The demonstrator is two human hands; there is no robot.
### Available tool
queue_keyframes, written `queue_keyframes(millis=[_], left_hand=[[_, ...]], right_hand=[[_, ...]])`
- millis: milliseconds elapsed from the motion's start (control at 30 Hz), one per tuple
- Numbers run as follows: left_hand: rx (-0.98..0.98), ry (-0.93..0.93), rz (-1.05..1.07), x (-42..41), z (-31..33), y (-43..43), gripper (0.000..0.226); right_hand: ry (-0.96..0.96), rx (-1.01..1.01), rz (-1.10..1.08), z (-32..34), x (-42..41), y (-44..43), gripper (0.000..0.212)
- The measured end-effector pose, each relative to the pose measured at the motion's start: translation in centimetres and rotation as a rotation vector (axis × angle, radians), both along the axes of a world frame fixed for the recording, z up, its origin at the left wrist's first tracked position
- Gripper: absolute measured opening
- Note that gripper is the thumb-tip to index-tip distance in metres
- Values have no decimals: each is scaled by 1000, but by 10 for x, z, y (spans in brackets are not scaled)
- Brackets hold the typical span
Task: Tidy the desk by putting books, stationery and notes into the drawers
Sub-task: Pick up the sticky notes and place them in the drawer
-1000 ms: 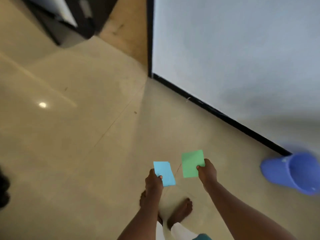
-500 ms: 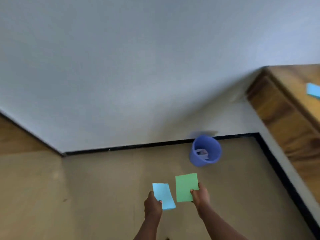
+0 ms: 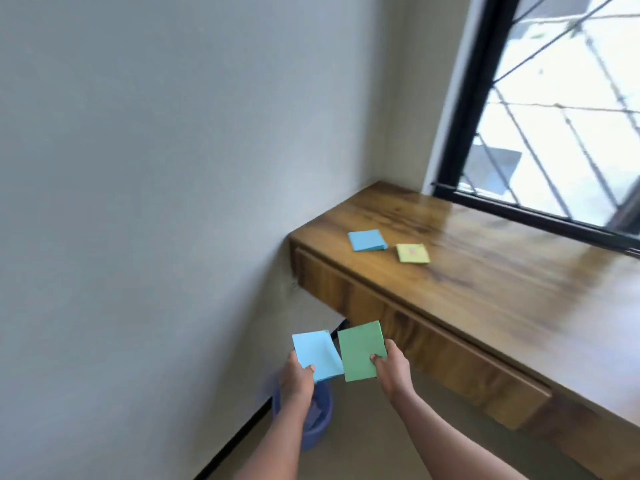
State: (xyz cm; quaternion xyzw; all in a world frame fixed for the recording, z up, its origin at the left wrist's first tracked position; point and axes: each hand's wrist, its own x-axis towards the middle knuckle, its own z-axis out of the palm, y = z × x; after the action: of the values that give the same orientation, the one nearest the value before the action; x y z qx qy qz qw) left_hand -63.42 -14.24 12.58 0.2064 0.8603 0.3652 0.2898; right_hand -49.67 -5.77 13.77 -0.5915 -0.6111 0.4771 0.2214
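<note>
Just short of the wooden bench [image 3: 485,271], the left hand [image 3: 296,377] has its fingers [image 3: 309,369] pinched on a blue note [image 3: 317,353] and the right hand [image 3: 393,370] grips a green note [image 3: 360,349], edges touching, while beyond them a blue pad [image 3: 367,240] and yellow pad [image 3: 412,253] lie on the bench.

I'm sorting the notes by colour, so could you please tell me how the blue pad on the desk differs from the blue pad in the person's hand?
The blue pad on the desk lies flat on the wooden desk, untouched; the held blue pad is gripped in the left hand, off the desk. The desk pad sits beside a yellow pad; the held one sits beside a green pad in the right hand. Both are light blue and rectangular.
</note>
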Motion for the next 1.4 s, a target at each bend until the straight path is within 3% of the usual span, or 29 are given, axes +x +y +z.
queue_keyframes(millis=[333, 667, 900, 1033, 1200, 1300, 1400], left_hand=[[71, 85, -401, 8, 58, 168, 37], [12, 160, -677, 82, 61, 297, 59], [-15, 216, -749, 116, 55, 361, 68], [6, 279, -750, 119, 47, 369, 64], [234, 449, -801, 98, 26, 348, 47], [324, 552, -920, 80, 18, 327, 42], [417, 640, -1005, 58, 14, 310, 36]], right_hand=[[34, 93, -431, 61, 44, 118, 29], [-4, -8, -815, 49, 128, 187, 32], [-99, -74, -866, 40, 144, 241, 32], [-246, -63, -877, 40, 138, 253, 29], [-557, -8, -872, 20, 119, 245, 40], [-660, 118, -887, 11, 103, 229, 48], [-710, 218, -740, 2, 79, 212, 48]])
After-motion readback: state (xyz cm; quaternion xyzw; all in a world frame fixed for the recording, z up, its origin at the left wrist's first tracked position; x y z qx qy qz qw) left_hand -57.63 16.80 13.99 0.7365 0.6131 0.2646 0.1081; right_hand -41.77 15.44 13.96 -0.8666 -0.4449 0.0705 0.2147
